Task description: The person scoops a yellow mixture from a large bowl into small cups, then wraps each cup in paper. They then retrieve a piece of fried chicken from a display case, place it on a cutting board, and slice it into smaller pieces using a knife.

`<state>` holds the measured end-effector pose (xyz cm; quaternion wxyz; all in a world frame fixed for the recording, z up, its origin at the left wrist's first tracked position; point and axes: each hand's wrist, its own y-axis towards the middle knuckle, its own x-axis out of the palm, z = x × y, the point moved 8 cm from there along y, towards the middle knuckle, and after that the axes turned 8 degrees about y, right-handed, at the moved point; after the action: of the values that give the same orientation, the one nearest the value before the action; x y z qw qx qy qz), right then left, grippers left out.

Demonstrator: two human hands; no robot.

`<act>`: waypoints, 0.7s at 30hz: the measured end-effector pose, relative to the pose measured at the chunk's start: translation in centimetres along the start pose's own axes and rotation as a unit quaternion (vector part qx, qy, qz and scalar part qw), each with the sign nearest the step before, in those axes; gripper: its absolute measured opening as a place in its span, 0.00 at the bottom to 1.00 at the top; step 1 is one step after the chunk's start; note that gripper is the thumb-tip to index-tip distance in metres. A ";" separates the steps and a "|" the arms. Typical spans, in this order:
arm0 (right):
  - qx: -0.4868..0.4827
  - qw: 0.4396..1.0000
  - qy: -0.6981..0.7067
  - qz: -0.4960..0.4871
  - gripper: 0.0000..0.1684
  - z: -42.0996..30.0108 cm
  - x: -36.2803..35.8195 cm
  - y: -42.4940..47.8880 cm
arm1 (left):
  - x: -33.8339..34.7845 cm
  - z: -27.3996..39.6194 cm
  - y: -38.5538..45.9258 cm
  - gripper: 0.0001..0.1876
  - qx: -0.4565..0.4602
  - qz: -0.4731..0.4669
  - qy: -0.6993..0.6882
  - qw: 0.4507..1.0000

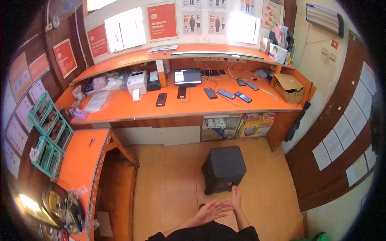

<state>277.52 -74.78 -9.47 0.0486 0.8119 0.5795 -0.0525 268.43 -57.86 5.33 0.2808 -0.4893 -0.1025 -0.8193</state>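
Observation:
My left hand point(212, 211) is in front of my body, palm showing and fingers spread towards the right, with nothing in it. My right hand point(236, 197) is raised edge-on, and the left fingertips meet or overlap it near the palm; I cannot tell if they touch. No object shows in either hand. Just beyond them on the tiled floor stands a black plastic stool point(226, 162). Farther off is an orange counter point(135, 110) bearing several smartphones, among them one dark phone point(161, 99) near its front edge and a blue-screened phone point(243, 97).
A monitor point(187, 77), a white label printer point(137, 82) and an open cardboard box point(288, 87) stand on the counter. To the left, an orange side table point(81, 156) holds teal plastic racks point(49, 126). A brown door point(337, 132) with papers is at right. Tiled floor point(181, 177) surrounds the stool.

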 end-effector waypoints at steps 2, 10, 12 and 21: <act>0.030 0.998 0.010 0.052 0.21 -0.4 0.4 7.7 | -3.1 2.6 3.8 0.32 -0.034 -0.003 0.052 0.998; -0.078 0.971 -0.124 0.191 0.31 -13.3 7.0 43.1 | -16.0 19.0 16.0 0.28 -0.113 0.086 0.148 0.979; -0.130 0.948 -0.183 0.228 0.34 -14.2 6.9 51.7 | -18.0 24.4 19.2 0.27 -0.104 0.132 0.212 0.963; -0.135 0.880 -0.347 0.295 0.35 -14.8 8.6 66.8 | -28.2 39.9 19.4 0.24 0.047 0.361 0.236 0.901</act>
<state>343.90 -86.24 5.19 0.3688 0.8605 0.2609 -0.2355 319.24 -45.95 -1.02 0.5956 -0.2719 0.1118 -0.7475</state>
